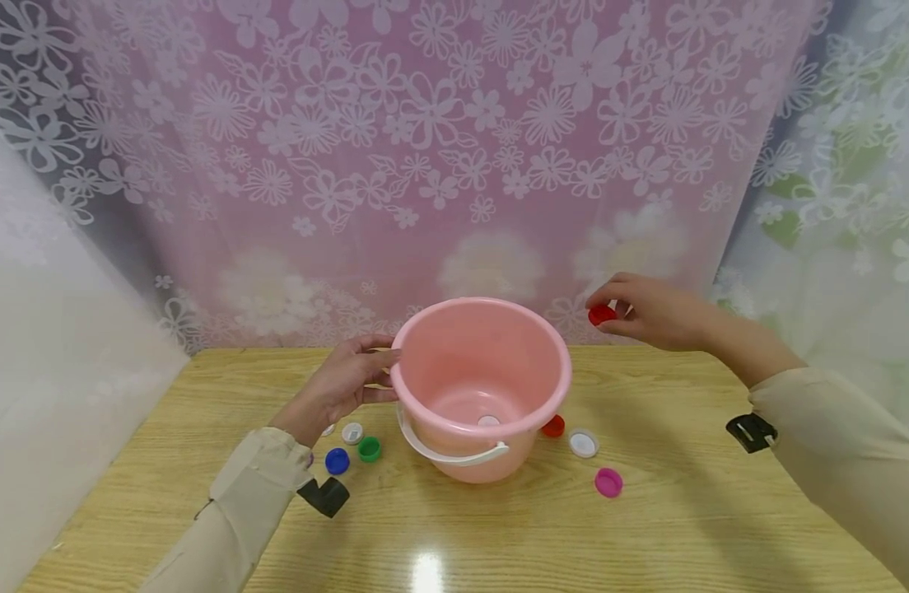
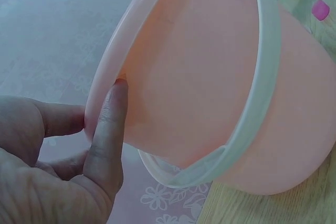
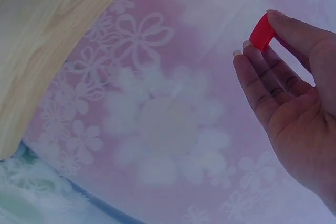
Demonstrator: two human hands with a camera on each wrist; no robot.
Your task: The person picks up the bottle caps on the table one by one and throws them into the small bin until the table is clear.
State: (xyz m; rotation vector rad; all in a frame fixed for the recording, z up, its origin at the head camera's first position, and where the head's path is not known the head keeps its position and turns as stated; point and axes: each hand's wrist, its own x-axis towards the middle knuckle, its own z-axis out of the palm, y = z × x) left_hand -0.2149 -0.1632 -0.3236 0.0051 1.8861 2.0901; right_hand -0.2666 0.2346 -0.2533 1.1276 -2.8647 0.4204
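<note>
Left hand [image 2: 68, 163] pinches rim [image 2: 118, 45] of bucket [image 2: 199, 66]; white handle [image 2: 266, 61] across its side; pink cap [image 2: 320, 10] on table [image 2: 236, 208]; flowered cloth [image 2: 47, 51] behind.

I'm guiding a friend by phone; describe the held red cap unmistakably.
Find the pink bucket on the wooden table. Right of it, the right hand pinches the red cap in midair. Unlike the other red cap, beside the bucket, it's off the table.
</note>
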